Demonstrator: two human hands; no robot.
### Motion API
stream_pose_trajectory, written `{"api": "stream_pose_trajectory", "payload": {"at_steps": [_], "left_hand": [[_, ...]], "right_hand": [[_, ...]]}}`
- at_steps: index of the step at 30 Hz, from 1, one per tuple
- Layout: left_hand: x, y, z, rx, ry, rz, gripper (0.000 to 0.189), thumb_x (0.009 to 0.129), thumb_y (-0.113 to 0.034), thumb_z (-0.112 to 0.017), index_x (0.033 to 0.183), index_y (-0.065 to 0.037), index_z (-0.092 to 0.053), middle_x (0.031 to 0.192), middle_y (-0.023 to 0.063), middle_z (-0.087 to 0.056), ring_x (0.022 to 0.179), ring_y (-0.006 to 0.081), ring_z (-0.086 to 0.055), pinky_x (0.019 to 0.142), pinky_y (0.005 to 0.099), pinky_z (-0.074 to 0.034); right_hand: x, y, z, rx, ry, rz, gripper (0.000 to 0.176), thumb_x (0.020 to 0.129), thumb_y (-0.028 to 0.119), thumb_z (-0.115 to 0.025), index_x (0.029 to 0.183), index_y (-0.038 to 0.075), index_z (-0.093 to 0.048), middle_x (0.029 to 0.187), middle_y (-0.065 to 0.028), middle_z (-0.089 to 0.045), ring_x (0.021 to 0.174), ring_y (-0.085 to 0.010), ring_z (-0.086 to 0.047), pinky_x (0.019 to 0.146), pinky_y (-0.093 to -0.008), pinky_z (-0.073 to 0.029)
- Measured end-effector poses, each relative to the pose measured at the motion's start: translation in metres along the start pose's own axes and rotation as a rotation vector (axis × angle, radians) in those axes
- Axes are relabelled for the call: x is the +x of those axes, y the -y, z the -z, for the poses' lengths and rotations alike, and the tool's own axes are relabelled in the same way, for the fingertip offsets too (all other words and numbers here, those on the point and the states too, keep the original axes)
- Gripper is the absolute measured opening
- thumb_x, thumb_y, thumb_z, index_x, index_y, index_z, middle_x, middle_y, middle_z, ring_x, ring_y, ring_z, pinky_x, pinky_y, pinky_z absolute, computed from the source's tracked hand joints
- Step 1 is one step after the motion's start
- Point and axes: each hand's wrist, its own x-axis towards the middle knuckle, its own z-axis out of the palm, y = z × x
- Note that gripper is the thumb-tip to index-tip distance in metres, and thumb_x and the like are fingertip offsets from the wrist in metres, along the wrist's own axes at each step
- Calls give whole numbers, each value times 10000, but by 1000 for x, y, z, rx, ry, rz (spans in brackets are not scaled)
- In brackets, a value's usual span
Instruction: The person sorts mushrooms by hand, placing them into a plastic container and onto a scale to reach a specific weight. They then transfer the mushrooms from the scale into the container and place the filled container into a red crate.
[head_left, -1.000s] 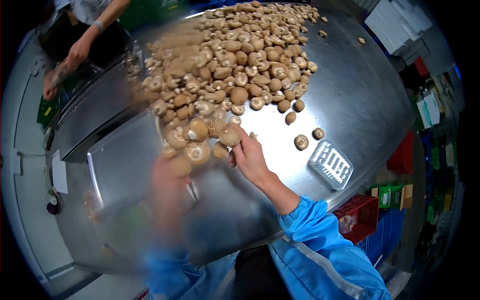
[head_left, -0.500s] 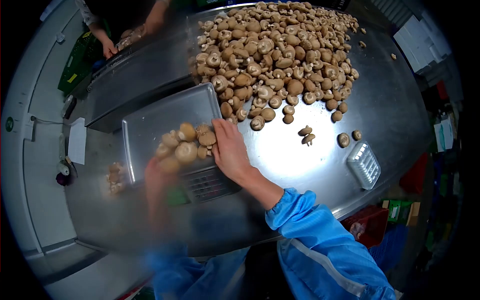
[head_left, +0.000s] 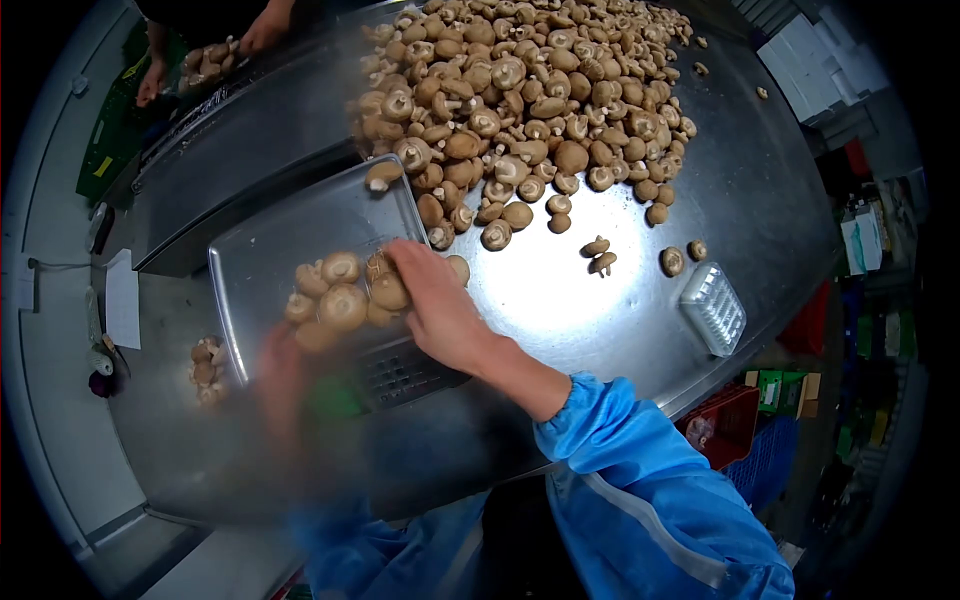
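Note:
My right hand [head_left: 440, 305] reaches over the near right part of a metal scale tray [head_left: 235, 290], its fingers curled at the right side of a group of mushrooms [head_left: 343, 307]. A blurred left hand [head_left: 282, 380] is at the lower left of that group; its fingers are smeared. The mushrooms seem to sit together in a clear tray, whose edges are hard to make out. Below the metal tray, a dark keypad [head_left: 400, 375] shows partly. One single mushroom [head_left: 383, 176] lies at the tray's far right corner.
A large mushroom heap [head_left: 540, 100] covers the far part of the steel table [head_left: 770, 220]. An empty clear punnet [head_left: 713, 310] lies on the right. A small mushroom cluster [head_left: 207, 370] sits at left. Another person's hands [head_left: 265, 28] are at the top left, near packed mushrooms.
The view has shifted slightly. A single mushroom now lies in the tray's far right corner. My right hand's fingers have curled more around the group's right side.

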Motion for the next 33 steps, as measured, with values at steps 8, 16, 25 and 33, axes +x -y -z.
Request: {"api": "stream_pose_trajectory", "payload": {"at_steps": [8,16,25,33], "left_hand": [[22,-47,26,195,-264,-292,336,976,-129,-572,1300,-39,-582,1061,78,-676,851,135,-658,665,267,-529],[96,-167,-95,331,95,-790,520,847,-152,-673,1339,-61,-532,1354,192,-534,1269,371,-490,1076,422,-404],[120,-176,-137,460,94,-768,479,785,-58,-687,1254,-62,-590,1195,180,-598,1119,378,-564,958,430,-473],[37,-155,-32,113,60,-484,439,830,-30,-640,1267,-31,-596,1200,116,-625,1072,217,-625,926,316,-505]], "right_hand": [[-13,-96,61,-215,-364,-48,604,770,19,-640,1351,-16,-477,1403,-248,-428,1324,-431,-400,1126,-472,-330],[-5,-142,58,-433,-217,-306,490,832,215,-740,1242,25,-549,1386,-208,-491,1187,-393,-538,994,-454,-458],[-14,-146,59,-309,-245,-229,314,859,153,-692,1155,99,-605,1336,-173,-517,1117,-369,-566,904,-436,-502],[7,-31,63,-11,-314,-10,300,849,84,-674,1143,62,-615,1325,-211,-511,1206,-405,-510,1011,-457,-425]]}}
